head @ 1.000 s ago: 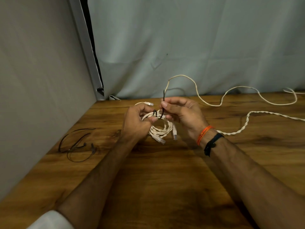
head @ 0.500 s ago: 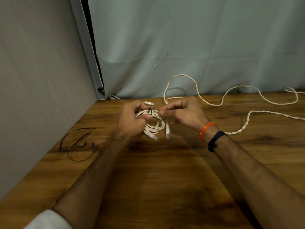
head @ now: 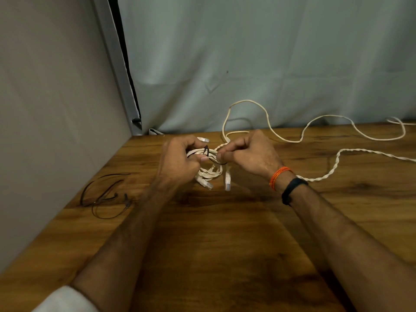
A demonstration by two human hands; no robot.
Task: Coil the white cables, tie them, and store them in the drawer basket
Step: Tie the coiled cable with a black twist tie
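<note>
A small coil of white cable (head: 210,173) hangs between my hands just above the wooden table (head: 225,244), with two plugs dangling below it. My left hand (head: 180,161) grips the coil's left side. A thin black tie (head: 206,150) wraps over the coil's top, and my right hand (head: 249,154) pinches its other end. A loose white cable (head: 281,138) snakes along the back of the table. Another twisted white cable (head: 333,170) runs off to the right. No drawer basket is in view.
Several spare black ties (head: 105,197) lie on the table at the left, close to the grey side wall (head: 56,131). A pale curtain (head: 270,64) closes off the back edge of the table.
The black tie, which stood upright in my right hand, now lies bent over the coil. Both hands and the coil shifted slightly left and up.
</note>
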